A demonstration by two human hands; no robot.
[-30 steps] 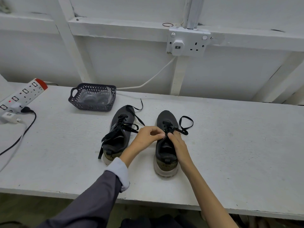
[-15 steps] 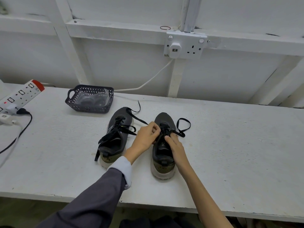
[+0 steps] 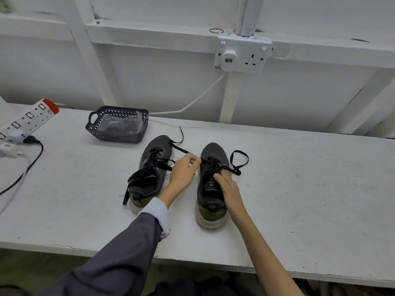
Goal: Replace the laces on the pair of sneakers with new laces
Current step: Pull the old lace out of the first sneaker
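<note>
Two dark sneakers stand side by side on the white bench, toes pointing away from me. The left sneaker (image 3: 152, 174) has loose black laces trailing over its sides. On the right sneaker (image 3: 211, 189) a black lace (image 3: 239, 163) loops out to the right. My left hand (image 3: 183, 171) pinches a strand of that lace beside the shoe's left edge. My right hand (image 3: 227, 184) rests on the shoe's tongue area with its fingers on the laces; whether they grip a strand is hidden.
A dark perforated basket (image 3: 117, 124) with clear plastic packets stands behind the left sneaker. A white power strip (image 3: 25, 120) with plugged cables lies at the far left. A wall socket (image 3: 243, 54) hangs above. The bench edge (image 3: 192, 261) runs close to me.
My left hand has moved left and away from the right sneaker, drawing a lace strand out taut. My right hand stayed on the shoe.
</note>
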